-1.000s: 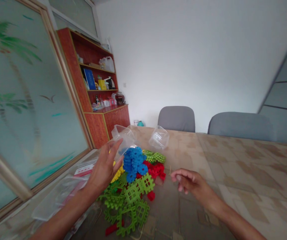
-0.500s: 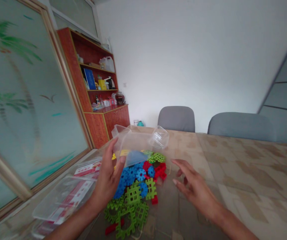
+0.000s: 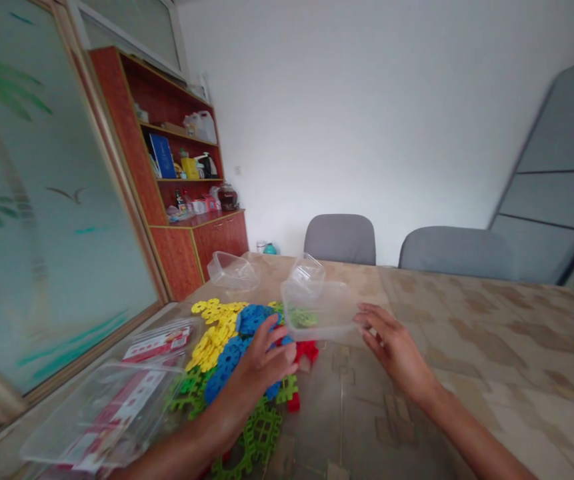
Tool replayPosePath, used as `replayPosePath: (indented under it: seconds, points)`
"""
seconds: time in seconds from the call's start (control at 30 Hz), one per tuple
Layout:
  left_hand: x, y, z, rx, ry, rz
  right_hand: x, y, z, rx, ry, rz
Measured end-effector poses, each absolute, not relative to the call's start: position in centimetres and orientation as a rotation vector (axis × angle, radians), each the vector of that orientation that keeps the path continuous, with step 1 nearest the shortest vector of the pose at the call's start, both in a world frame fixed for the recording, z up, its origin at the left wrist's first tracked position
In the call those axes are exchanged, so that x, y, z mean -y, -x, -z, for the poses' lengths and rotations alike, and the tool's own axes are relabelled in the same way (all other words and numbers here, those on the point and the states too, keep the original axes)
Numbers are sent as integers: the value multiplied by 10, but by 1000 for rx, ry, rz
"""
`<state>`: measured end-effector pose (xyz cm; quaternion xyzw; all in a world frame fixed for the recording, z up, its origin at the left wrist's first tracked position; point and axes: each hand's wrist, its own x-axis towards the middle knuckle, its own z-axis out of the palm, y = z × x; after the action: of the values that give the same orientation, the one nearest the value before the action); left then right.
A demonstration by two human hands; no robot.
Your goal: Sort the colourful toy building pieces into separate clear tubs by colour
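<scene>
A clear plastic container (image 3: 324, 313) is held up over the right part of the toy pile. My right hand (image 3: 387, 337) grips its right edge between thumb and fingers. Beside its lower left corner is my left hand (image 3: 269, 350), fingers apart, above the blue pieces (image 3: 227, 363); whether it touches the container is not clear. Yellow pieces (image 3: 214, 337) lie to the left, green lattice pieces (image 3: 261, 433) nearer me, and red pieces (image 3: 308, 350) below the container.
Two more clear containers stand behind the pile, one at the left (image 3: 234, 272) and one partly behind the held container (image 3: 307, 270). Clear lidded boxes with printed labels (image 3: 111, 407) lie at the left. Grey chairs (image 3: 340, 237) line the far side of the table (image 3: 467, 333).
The container has moved right, from my left hand to my right hand. My left hand has also moved right, uncovering the yellow pieces. The camera view has turned slightly right.
</scene>
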<state>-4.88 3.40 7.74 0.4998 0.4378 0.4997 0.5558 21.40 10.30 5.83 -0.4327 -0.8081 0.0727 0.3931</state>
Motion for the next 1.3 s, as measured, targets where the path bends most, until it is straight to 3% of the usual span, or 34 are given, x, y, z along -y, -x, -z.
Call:
replayPosePath:
  seconds: [0.27,0.57,0.8,0.97,1.3]
  points:
    - [1,62,-54,-1131,-1684,-954,-153,-266,-41,1823,1743,147]
    - [29,105,-48,-1243,-2371,-821,-185,-232,-31,1989,1445,-107]
    - [20,155,-48,-1823,-2335,-846,-162,-186,-39,2061,1151,-303]
    - [-23,156,-56,-1973,-2242,-788,-153,-129,-49,2129,937,-361]
    - [-82,156,-66,-1990,-2233,-592,-222,-130,-15,1597,1349,-432]
